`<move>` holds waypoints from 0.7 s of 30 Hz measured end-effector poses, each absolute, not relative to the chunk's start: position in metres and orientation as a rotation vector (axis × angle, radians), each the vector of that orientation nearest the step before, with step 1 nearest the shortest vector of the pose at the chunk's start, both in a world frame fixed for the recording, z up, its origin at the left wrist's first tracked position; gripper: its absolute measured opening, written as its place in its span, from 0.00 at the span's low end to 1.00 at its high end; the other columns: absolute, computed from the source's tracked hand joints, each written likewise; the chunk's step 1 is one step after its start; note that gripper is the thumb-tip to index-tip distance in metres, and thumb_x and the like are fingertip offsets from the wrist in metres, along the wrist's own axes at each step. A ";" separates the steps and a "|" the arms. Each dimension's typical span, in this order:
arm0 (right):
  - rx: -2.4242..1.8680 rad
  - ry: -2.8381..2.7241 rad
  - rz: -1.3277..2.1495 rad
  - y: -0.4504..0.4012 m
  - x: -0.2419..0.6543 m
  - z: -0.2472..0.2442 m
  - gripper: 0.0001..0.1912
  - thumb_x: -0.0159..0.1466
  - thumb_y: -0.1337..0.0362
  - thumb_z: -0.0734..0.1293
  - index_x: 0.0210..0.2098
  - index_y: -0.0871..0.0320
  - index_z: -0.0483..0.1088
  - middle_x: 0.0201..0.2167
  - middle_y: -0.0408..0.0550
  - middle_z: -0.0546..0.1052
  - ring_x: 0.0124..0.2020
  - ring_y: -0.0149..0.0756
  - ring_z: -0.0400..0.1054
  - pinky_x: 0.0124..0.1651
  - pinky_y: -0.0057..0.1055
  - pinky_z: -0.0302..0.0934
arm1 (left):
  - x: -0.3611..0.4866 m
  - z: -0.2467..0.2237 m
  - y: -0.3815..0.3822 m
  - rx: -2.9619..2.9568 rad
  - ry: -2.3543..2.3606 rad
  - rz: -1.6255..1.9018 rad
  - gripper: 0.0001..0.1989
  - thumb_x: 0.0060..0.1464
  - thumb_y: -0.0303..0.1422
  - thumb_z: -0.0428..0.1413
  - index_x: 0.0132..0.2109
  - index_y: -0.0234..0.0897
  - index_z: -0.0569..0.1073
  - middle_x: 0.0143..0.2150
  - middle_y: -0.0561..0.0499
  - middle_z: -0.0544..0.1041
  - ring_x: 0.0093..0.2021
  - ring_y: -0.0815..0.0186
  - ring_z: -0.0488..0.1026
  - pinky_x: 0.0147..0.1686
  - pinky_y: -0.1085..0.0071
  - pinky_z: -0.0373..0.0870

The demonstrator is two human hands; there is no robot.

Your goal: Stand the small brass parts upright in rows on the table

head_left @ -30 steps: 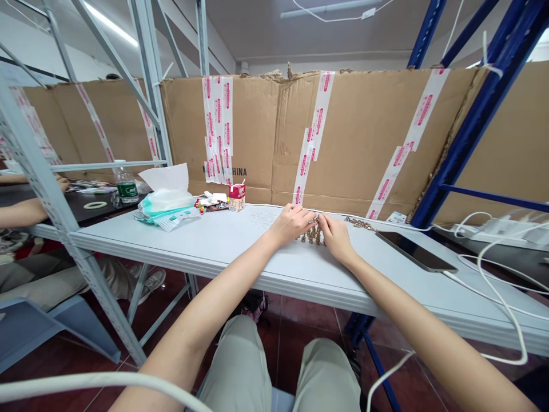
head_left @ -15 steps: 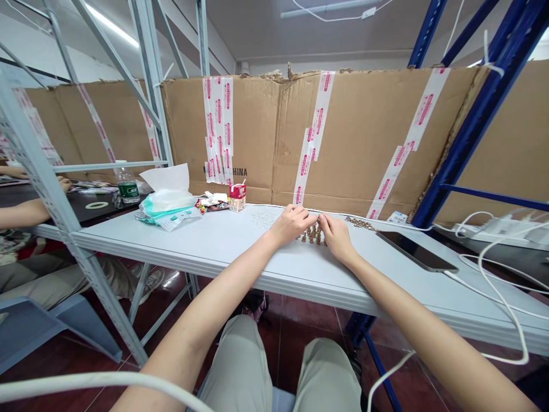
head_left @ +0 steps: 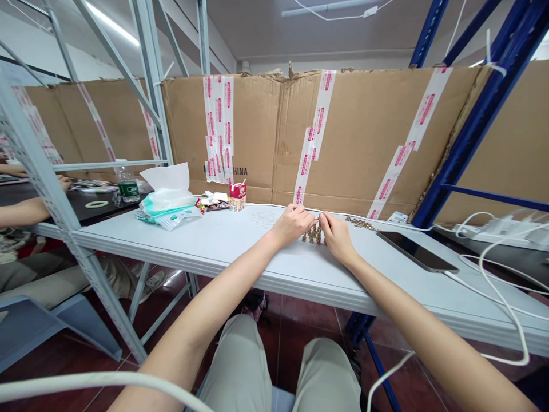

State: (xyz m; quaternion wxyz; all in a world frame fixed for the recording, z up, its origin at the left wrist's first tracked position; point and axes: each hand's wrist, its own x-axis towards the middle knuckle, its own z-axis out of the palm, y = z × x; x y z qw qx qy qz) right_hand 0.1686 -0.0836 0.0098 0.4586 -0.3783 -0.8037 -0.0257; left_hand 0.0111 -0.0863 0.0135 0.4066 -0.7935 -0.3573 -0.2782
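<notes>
My left hand [head_left: 293, 224] and my right hand [head_left: 336, 233] meet fingertip to fingertip over the grey table [head_left: 206, 243]. Both have their fingers pinched closed; whatever is between them is too small to make out. Just below the fingertips stand several small brass-coloured pieces [head_left: 314, 234] in a cluster, partly covered by my hands. To the right of my right hand lies a loose spread of similar brass-coloured pieces [head_left: 360, 223]. Left of my left hand, tiny clear pieces [head_left: 263, 220] are scattered on the tabletop.
A dark tablet [head_left: 416, 250] lies at the right, near white cables [head_left: 501, 297]. At the left are a tissue pack [head_left: 167, 197], wrappers [head_left: 213, 200] and a red drink carton [head_left: 237, 196]. Cardboard [head_left: 360, 131] walls the back. Another person's arm [head_left: 26, 213] shows far left.
Both hands stay nearly in place, fingertips still together. Only a very slight shift of the fingers over the brass-coloured pieces shows.
</notes>
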 end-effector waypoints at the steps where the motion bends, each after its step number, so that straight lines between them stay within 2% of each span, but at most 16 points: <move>1: -0.931 -1.981 -0.065 -0.083 0.169 0.010 0.16 0.65 0.57 0.49 0.23 0.55 0.52 0.17 0.40 0.58 0.19 0.30 0.51 0.26 0.28 0.45 | 0.011 0.013 -0.086 -2.002 -0.914 -0.716 0.17 0.62 0.37 0.37 0.35 0.35 0.67 0.31 0.50 0.72 0.37 0.66 0.66 0.40 0.67 0.53; 5: -0.936 -1.991 -0.048 -0.082 0.169 0.009 0.17 0.65 0.57 0.48 0.23 0.55 0.53 0.17 0.41 0.59 0.20 0.31 0.52 0.26 0.28 0.45 | 0.010 0.013 -0.087 -2.004 -0.929 -0.753 0.16 0.61 0.40 0.39 0.42 0.35 0.66 0.36 0.49 0.73 0.38 0.66 0.66 0.40 0.67 0.53; 9: -0.929 -2.005 -0.058 -0.081 0.170 0.008 0.16 0.65 0.57 0.49 0.23 0.55 0.53 0.17 0.41 0.60 0.20 0.31 0.52 0.26 0.28 0.45 | 0.010 0.014 -0.087 -2.019 -0.874 -0.696 0.15 0.62 0.35 0.38 0.38 0.36 0.66 0.33 0.49 0.73 0.37 0.67 0.66 0.40 0.67 0.53; 14: -0.952 -1.981 -0.044 -0.080 0.170 0.009 0.16 0.65 0.57 0.49 0.23 0.55 0.53 0.17 0.41 0.59 0.20 0.31 0.52 0.26 0.28 0.45 | 0.010 0.014 -0.086 -2.010 -0.891 -0.715 0.17 0.62 0.35 0.37 0.33 0.35 0.67 0.29 0.49 0.72 0.35 0.67 0.66 0.38 0.67 0.53; 21: -0.933 -2.018 -0.015 -0.078 0.171 0.008 0.18 0.65 0.55 0.49 0.23 0.55 0.55 0.17 0.42 0.62 0.20 0.32 0.55 0.27 0.28 0.48 | 0.009 0.013 -0.086 -2.060 -0.882 -0.693 0.18 0.62 0.35 0.36 0.33 0.34 0.68 0.28 0.48 0.72 0.33 0.66 0.66 0.36 0.67 0.53</move>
